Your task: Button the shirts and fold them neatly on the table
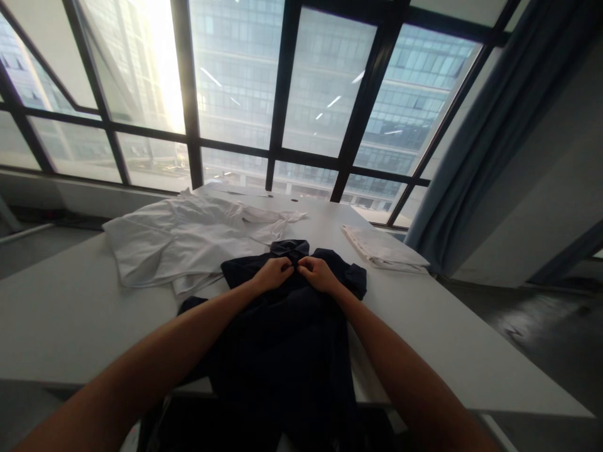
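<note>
A dark navy collared shirt [282,339] lies on the white table in front of me, its collar [293,246] pointing away and its lower part hanging over the near edge. My left hand [274,274] and my right hand [316,272] meet just below the collar, at the middle of the shirt's front. Both have their fingers pinched closed on the dark cloth, with the fingertips almost touching. Whether a button sits between them is too small and dark to tell.
Rumpled white garments [174,232] spread over the table's [424,339] left and far side. A folded whitish cloth [384,247] lies at the right edge. Beyond the table stand dark-framed windows [325,81], with a blue-grey curtain [475,138] on the right.
</note>
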`<move>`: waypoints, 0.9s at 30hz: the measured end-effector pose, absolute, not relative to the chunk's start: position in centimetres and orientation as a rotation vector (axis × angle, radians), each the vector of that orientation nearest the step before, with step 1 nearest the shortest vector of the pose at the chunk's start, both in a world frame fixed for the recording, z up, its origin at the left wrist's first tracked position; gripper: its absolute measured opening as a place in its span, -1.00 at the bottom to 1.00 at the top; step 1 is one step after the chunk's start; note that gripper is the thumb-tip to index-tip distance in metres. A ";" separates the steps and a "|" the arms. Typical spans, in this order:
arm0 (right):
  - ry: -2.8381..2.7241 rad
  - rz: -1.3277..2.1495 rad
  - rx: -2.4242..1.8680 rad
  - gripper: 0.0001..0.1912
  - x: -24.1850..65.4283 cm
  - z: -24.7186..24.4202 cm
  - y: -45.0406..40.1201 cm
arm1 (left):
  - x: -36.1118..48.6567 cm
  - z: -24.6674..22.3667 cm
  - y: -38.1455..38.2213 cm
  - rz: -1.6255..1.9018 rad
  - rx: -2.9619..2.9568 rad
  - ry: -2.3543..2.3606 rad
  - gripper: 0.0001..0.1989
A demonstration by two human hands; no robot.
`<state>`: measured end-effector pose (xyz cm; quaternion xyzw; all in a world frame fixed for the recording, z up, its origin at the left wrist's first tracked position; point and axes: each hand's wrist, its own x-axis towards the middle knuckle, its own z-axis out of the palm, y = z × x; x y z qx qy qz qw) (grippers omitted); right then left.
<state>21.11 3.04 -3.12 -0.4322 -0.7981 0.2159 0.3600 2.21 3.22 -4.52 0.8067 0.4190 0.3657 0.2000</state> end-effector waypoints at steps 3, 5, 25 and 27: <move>-2.104 0.556 -1.107 -0.80 21.2 -2.9 3.1 | 2.2 -4.6 3.3 1.021 2.284 1.148 -0.85; -2.147 0.570 -1.091 -0.82 21.3 -2.7 3.1 | 2.2 -4.6 3.4 1.012 2.332 1.134 -0.85; -2.090 0.621 -1.125 -0.80 21.2 -3.7 3.0 | 1.9 -4.8 3.6 0.797 2.455 1.092 -0.83; -2.128 0.558 -1.102 -0.82 21.2 -3.5 2.8 | 1.8 -4.7 3.6 0.773 2.464 1.076 -0.84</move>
